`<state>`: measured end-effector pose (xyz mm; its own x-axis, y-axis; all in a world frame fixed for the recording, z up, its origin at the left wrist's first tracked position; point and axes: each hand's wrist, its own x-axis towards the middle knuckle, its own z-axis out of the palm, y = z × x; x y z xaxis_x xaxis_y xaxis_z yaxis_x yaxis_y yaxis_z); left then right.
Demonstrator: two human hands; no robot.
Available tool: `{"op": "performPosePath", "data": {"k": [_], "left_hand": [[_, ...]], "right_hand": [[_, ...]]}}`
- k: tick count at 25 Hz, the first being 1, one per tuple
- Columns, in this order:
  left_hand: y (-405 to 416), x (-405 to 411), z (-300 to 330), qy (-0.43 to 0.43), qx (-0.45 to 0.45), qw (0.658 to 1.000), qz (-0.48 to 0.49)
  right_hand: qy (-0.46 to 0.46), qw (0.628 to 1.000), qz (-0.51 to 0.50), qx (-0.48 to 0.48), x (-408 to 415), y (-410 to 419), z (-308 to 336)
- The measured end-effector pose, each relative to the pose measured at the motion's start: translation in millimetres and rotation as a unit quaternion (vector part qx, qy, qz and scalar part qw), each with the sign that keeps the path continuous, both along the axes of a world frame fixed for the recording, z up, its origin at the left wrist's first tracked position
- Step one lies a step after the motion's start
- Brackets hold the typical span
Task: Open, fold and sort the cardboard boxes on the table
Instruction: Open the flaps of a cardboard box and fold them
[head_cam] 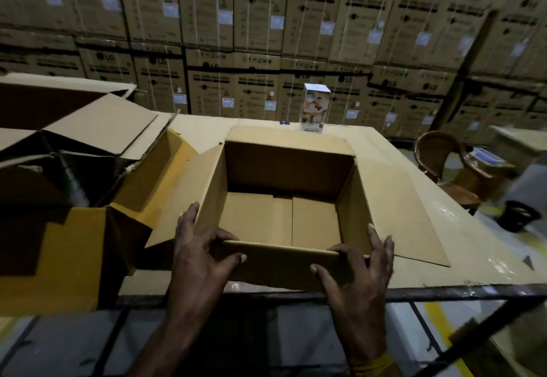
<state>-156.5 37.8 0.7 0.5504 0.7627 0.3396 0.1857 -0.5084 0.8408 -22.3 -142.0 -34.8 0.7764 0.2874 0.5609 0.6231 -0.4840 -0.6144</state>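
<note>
Open cardboard box [284, 199] sits at near edge of worktop [461, 228], flaps splayed left and right, nothing inside. Left hand [201, 255] and right hand [358, 273] grasp near flap, fingers [231, 255] curled over its rim. Second, larger opened box [68, 169] just beside on left, overhanging worktop edge. Bare worktop right of box. Small printed carton [316, 109] upright at far edge.

Matt brown cardboard is covering nearly everything here

The open box [284, 187] is showing plain, smooth, matt corrugated cardboard, and the table [414, 199] is wearing a cardboard sheet with glossy clear tape glinting along its edge over a dark metal frame. The larger box [88, 146] is showing torn, rough flap edges. The chair [438, 160] is gleaming like polished wood.
</note>
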Motion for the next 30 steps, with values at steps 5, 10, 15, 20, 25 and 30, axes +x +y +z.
{"op": "performPosePath", "data": {"k": [5,10,15,20,25,30], "left_hand": [[7.3,-55.7,40.2,-0.014,0.050,0.999,-0.011],[25.0,-99.9,87.5,-0.036,0.086,0.995,-0.032],[70.6,-143.8,141.3,-0.056,0.126,0.990,-0.018],[157.5,-199.1,182.6,-0.060,0.167,0.984,0.023],[278.1,-250.4,206.5,-0.072,0.196,0.976,0.053],[410.1,-284.4,213.3,-0.072,0.190,0.975,0.090]], "right_hand": [[-0.033,0.998,-0.025,0.036,-63.5,4.5,28.8],[-0.052,0.996,-0.024,0.064,-104.4,14.9,72.9],[-0.082,0.992,0.002,0.099,-139.6,67.9,126.1],[-0.124,0.982,0.045,0.133,-178.4,159.9,165.2],[-0.141,0.976,0.078,0.148,-220.1,284.5,196.3],[-0.162,0.975,0.099,0.116,-246.1,420.0,215.4]]}}
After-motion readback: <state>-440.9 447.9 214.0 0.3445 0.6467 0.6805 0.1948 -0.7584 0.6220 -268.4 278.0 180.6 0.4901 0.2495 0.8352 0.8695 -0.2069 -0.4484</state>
